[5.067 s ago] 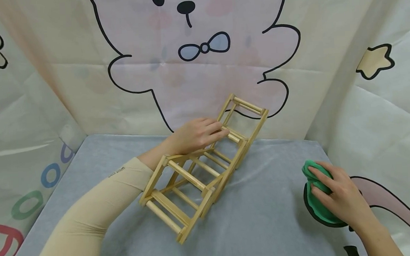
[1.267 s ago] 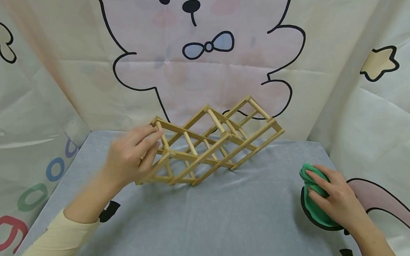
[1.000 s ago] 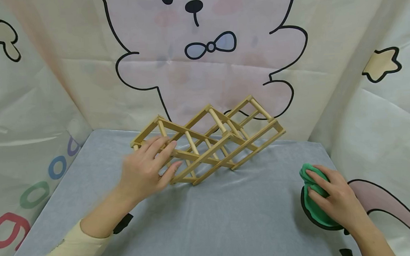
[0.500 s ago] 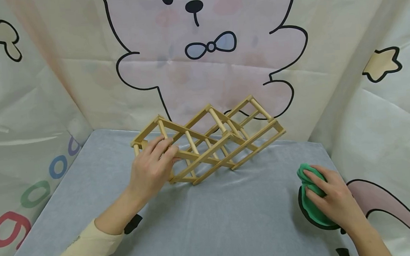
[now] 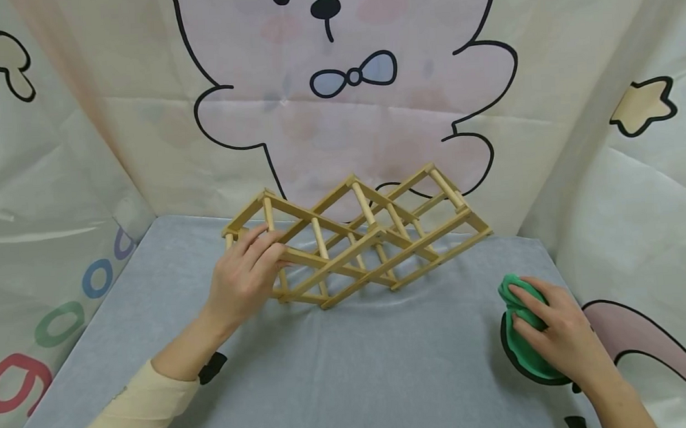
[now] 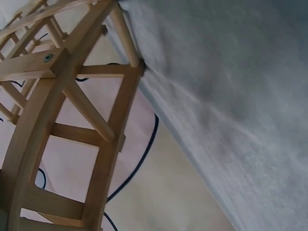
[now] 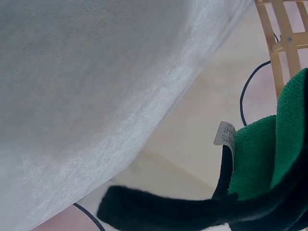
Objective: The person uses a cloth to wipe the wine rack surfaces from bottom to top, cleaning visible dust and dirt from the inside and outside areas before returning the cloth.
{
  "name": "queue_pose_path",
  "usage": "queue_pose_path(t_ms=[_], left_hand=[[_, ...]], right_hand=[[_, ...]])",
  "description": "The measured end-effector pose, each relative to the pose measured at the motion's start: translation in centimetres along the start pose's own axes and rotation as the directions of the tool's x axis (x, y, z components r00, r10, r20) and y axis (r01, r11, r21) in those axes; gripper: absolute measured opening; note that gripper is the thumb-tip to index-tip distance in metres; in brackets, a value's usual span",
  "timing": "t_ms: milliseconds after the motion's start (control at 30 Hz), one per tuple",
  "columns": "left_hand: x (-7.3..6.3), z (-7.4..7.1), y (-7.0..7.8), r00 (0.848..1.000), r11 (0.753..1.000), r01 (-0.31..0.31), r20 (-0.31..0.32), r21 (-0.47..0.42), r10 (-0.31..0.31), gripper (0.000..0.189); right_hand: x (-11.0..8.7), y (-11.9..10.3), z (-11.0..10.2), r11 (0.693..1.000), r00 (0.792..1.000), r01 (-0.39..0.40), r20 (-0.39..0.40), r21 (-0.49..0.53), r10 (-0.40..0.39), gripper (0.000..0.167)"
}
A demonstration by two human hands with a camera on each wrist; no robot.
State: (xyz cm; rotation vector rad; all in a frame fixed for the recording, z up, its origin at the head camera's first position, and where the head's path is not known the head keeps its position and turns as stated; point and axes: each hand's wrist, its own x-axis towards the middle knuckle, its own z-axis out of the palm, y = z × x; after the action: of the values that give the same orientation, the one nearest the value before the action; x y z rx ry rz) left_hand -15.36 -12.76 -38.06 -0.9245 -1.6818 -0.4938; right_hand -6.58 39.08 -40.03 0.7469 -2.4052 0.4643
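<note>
With the left hand (image 5: 244, 274) we curl the fingers over one end of the pale wooden lattice rack (image 5: 345, 258), which extends right of them on the grey fabric surface (image 5: 386, 373). Our right hand (image 5: 571, 341) grips the green plush cloth with black trim (image 5: 527, 353). One-sided pressure could slide the rack or fold its crossed rails, pinching the left fingers.

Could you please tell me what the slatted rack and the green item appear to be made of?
Slatted rack: probably wood or bamboo, smooth, from its tan colour and soft sheen. Green item: likely terry or plush fabric, matte, from its fuzzy pile.
</note>
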Motion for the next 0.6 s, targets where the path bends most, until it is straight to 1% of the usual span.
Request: queue_pose_path(t_ms=[167, 300, 400, 533, 600], left_hand=[[-0.4, 0.2, -1.2, 0.999, 0.998, -0.027, -0.031, -0.052, 0.026, 0.017], [-0.6, 0.5, -2.2, 0.998, 0.995, -0.052, -0.036, -0.090, 0.049, 0.017], [-0.7, 0.7, -2.9, 0.997, 0.991, -0.068, -0.040, -0.119, 0.063, 0.017], [-0.9, 0.9, -3.5, 0.996, 0.987, -0.087, -0.048, -0.134, 0.081, 0.018], [-0.9, 1.0, -3.8, 0.995, 0.986, -0.095, -0.048, -0.138, 0.090, 0.019]], right_hand=[[0.1, 0.1, 0.1, 1.000, 1.000, 0.020, -0.023, 0.000, -0.020, 0.058], [0.1, 0.1, 0.1, 1.000, 1.000, 0.019, -0.019, -0.004, -0.019, 0.059], [0.0, 0.0, 0.0, 1.000, 1.000, 0.007, -0.001, -0.009, -0.007, 0.060], [0.0, -0.1, -0.1, 1.000, 1.000, 0.002, 0.005, -0.011, -0.002, 0.060], [0.0, -0.2, 0.0, 1.000, 1.000, 0.009, -0.004, -0.011, -0.009, 0.060]])
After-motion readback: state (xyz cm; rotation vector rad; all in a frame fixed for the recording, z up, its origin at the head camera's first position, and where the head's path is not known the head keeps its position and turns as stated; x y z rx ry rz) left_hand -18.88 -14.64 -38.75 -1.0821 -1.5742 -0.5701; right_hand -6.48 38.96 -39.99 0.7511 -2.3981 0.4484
